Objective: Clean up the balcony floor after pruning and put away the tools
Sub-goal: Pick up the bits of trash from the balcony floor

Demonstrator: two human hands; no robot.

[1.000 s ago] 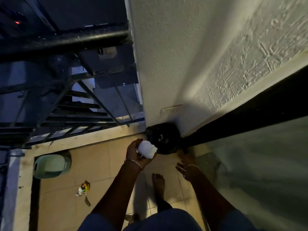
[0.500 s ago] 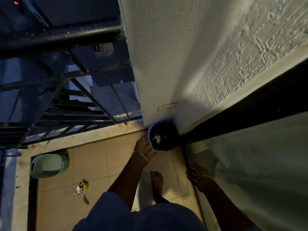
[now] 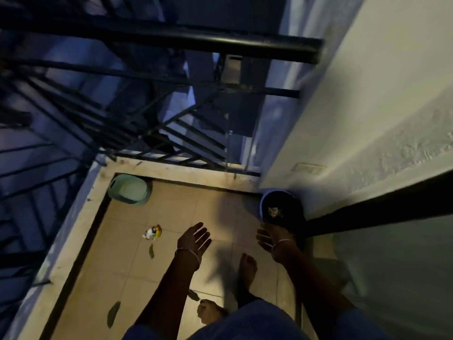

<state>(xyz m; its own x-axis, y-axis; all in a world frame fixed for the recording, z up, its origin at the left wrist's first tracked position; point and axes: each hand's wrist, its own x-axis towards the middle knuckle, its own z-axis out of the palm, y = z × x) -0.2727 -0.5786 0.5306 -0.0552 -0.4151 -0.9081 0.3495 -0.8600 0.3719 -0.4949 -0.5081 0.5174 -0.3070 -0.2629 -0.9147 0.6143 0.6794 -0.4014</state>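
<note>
Both hands hang open and empty: left hand (image 3: 195, 239) beside the corner bin (image 3: 282, 207), right hand (image 3: 269, 238) touching its rim. A colourful wrapper (image 3: 152, 232) and leaves (image 3: 151, 251) (likely prunings) lie left of the bin, awaiting pickup.

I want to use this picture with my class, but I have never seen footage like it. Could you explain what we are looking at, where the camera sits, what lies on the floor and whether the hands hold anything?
There is no machine here. A person wears a camera on the head, so you look down past their own arms and bare feet at a tiled balcony floor. The left hand and right hand are both open and hold nothing. On the floor lie a crumpled colourful wrapper and some leaves. A green tub sits in the far corner by the railing. A dark bin with scraps inside stands against the wall.
</note>
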